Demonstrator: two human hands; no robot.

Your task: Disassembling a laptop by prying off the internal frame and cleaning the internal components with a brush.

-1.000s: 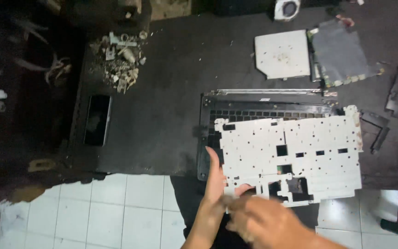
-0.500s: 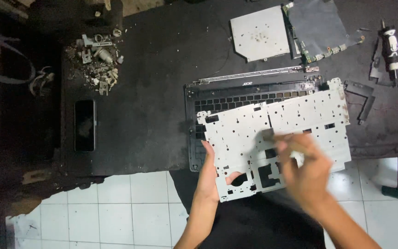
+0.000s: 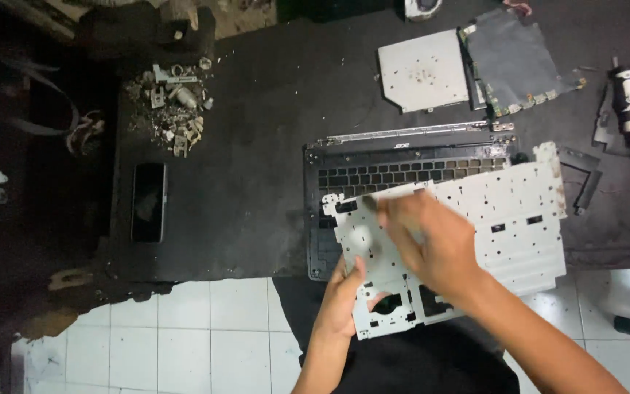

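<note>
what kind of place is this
Probably an informal electronics repair or salvage bench: a stripped laptop base with its metal backing plate lifted, a loose circuit board, and a pile of small metal parts on a dark table.

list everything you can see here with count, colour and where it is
metal plate: 1, white, perforated, lying skewed over the laptop base
laptop base: 1, black, keys showing, table centre
flat drive: 1, pale grey, top centre
circuit board: 1, dark, right of the drive
phone: 1, black, table left
scrap heap: 1 pile, grey bits, upper left
table: 1, black
tiled floor: white, below
left hand: grips the plate's near left edge
right hand: blurred, over the plate
</note>
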